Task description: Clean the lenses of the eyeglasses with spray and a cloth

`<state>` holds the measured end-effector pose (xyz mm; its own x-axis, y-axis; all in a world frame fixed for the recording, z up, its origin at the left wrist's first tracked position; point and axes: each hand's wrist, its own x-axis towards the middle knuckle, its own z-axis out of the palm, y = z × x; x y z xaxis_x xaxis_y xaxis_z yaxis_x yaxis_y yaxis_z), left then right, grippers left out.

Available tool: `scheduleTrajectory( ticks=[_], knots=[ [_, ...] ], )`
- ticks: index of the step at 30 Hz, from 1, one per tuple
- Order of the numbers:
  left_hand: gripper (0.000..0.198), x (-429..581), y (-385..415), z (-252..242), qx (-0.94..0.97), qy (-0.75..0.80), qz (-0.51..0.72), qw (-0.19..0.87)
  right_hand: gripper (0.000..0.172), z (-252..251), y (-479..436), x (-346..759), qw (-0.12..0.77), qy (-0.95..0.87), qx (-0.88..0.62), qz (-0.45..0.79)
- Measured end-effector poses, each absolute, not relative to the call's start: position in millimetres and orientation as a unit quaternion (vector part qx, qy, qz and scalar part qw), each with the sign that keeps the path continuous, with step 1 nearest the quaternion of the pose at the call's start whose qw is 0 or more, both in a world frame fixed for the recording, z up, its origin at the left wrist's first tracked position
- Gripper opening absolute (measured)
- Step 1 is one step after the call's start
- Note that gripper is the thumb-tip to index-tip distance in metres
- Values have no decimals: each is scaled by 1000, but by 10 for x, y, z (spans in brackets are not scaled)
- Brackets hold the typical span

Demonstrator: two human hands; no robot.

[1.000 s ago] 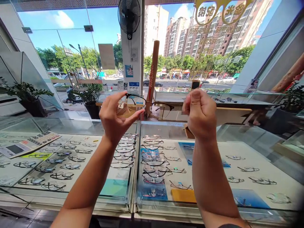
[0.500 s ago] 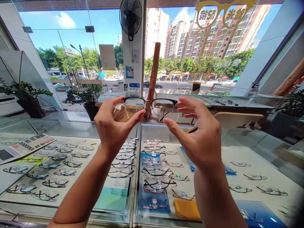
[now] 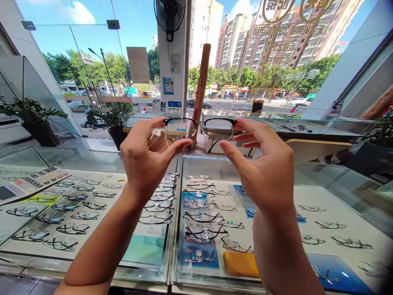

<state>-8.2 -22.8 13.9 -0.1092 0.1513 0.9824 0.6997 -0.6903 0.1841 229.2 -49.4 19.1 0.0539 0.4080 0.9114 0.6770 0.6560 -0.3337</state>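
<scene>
A pair of eyeglasses [image 3: 219, 119] with a dark upper rim and thin lower rims is held up in front of me, roughly level. My left hand [image 3: 143, 151] grips its left end, with the index finger at the top corner and the thumb below the lens. A beige, cloth-like bundle [image 3: 158, 141] shows inside the left palm; its kind is unclear. On the other end, my right hand [image 3: 267, 164] holds the upper corner by the fingertips, its thumb near the lower rim. The temples are mostly hidden.
Below my arms stands a glass display case [image 3: 173, 246] with rows of eyeglass frames [image 3: 61, 243]. A calculator [image 3: 33, 184] lies on the left, and a yellow-orange pouch [image 3: 241, 263] sits near the right forearm. Farther off are a wooden post [image 3: 202, 78], potted plants [image 3: 39, 119] and a wall fan [image 3: 169, 18].
The eyeglasses have moved slightly right and up in view. My right fingertips now meet the right corner more closely. The camera has tipped down a little.
</scene>
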Motion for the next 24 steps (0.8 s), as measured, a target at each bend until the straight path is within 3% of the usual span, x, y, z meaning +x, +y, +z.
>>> scheduleTrajectory(
  ticks=[24],
  knots=[
    [50, -215, -199, 154, -646, -317, -673, 172, 42, 194, -496, 2303, 600, -691, -385, -121]
  ],
)
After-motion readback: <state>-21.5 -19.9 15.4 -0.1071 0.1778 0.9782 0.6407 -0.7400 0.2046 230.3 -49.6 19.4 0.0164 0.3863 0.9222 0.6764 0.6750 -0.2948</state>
